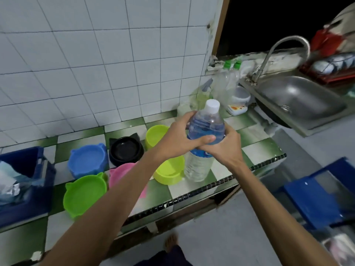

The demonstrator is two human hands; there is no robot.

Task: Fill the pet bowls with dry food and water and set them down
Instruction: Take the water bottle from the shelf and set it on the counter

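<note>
Water step in hand, bottle capped.
Both hands, left hand [179, 140] and right hand [223, 148], wrapped around water bottle [204, 143] standing on table [255, 148] beside yellow-green bowl [170, 170]; next, probably: unscrew white cap [212, 105], tilt over bowl.

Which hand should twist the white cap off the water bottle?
Probably the left hand. It grips highest on the water bottle, nearest the white cap, which is still on. The right hand wraps the bottle lower down, so it can hold it steady on the counter.
</note>
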